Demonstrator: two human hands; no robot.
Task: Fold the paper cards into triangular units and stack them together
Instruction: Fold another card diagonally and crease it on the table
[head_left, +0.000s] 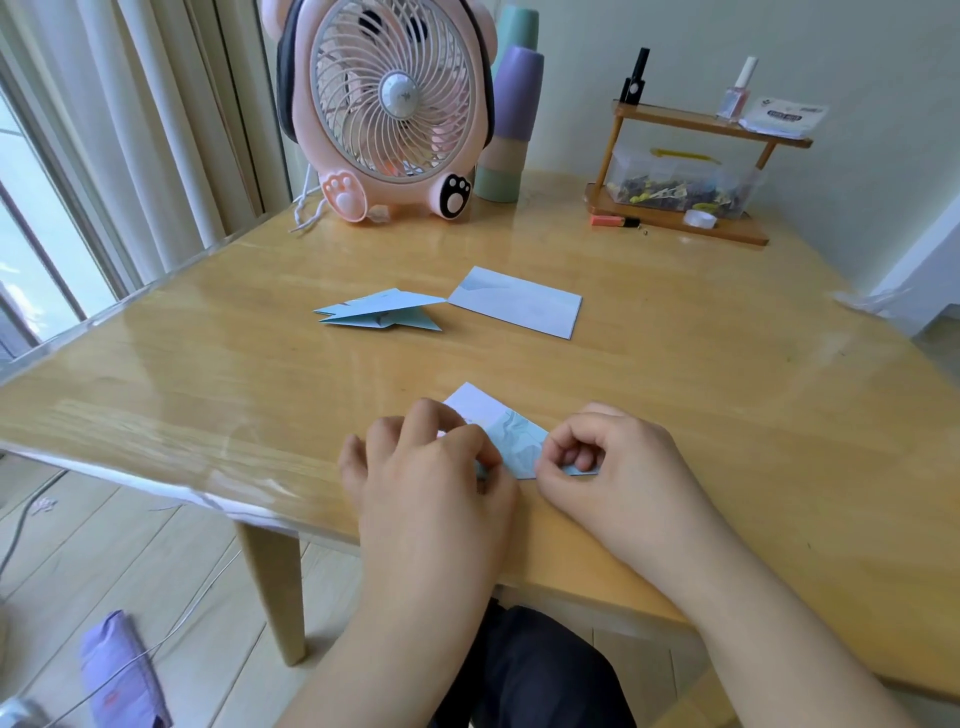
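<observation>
Folding a pale blue card (511, 441) near the table's (208, 374) front edge, the left hand (431, 467) pinned its flap while the right hand (608, 462) pinched its corner; next likely creasing, then joining finished units (382, 312) mid-table beside a flat card (517, 301).

Pink fan (387, 104) beside stacked cups (511, 124); wooden shelf (691, 171) far right

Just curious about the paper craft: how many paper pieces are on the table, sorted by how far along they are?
Folded triangular units: 2, the joined units
Flat unfolded card: 1, the flat card
Card being folded: 1, the part-folded card, held by both hands
Total: 4
</observation>
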